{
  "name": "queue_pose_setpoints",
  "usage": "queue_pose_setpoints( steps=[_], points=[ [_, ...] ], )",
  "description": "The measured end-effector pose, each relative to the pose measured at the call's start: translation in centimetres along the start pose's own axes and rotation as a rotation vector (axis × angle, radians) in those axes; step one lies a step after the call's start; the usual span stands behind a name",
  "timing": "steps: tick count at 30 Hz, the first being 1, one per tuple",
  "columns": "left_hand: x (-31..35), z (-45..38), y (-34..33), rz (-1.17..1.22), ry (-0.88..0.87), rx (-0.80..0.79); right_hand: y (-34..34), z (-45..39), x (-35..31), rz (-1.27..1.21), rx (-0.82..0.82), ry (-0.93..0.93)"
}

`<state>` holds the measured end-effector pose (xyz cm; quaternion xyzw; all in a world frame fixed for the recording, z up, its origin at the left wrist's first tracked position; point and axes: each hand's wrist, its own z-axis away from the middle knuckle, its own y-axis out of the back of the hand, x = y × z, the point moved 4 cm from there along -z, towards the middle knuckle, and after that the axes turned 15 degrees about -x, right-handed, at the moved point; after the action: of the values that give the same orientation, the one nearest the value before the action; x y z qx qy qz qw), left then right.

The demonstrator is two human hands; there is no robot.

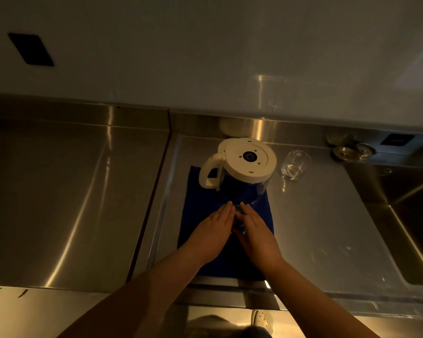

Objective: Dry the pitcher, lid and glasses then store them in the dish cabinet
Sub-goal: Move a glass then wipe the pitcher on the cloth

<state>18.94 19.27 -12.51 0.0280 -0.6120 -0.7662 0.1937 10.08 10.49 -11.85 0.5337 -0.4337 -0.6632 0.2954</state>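
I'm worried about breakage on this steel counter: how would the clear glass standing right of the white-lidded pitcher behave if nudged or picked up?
The clear drinking glass is probably fragile, standing directly on the bare stainless steel counter, not on the blue cloth. It looks thin and empty, so likely light. A nudge might slide or tip it, and its rounded body could then roll.
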Motion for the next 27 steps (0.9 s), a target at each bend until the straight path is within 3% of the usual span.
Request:
queue_pose_setpoints(
  steps=[12,19,27],
  points=[
    [2.4,-2.8,0.8,-0.105,-0.098,0.022,2.4,1.3,4.1,0.027,0.013,0.091],
    [8.1,-8.3,-0.3,-0.149,-0.16,-0.044,3.1,3.0,13.7,0.02,-0.028,-0.101],
    [12.1,-15.2,-2.3,-0.11,-0.013,-0.209,5.0,4.4,23.8,0.095,-0.187,-0.249]
  ],
)
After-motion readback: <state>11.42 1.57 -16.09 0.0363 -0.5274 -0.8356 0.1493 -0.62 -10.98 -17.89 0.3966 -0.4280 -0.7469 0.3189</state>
